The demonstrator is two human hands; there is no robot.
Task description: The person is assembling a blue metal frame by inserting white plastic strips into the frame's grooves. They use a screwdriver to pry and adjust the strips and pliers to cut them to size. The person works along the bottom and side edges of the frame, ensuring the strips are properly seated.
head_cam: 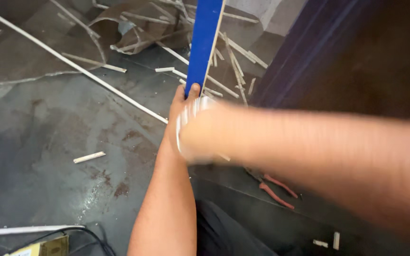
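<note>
Two hands meet at the blue board's (pixel 204 45) lower end: the left hand (pixel 180 106) is wrapped around it, while the blurred right hand (pixel 198 130) crosses over, its grip unreadable. Slippage may be risked; beyond, wood strips (pixel 79 68) littering the floor (pixel 34 142) could cause tripping.

Dim even light, right forearm motion-blurred, floor sharp
</note>
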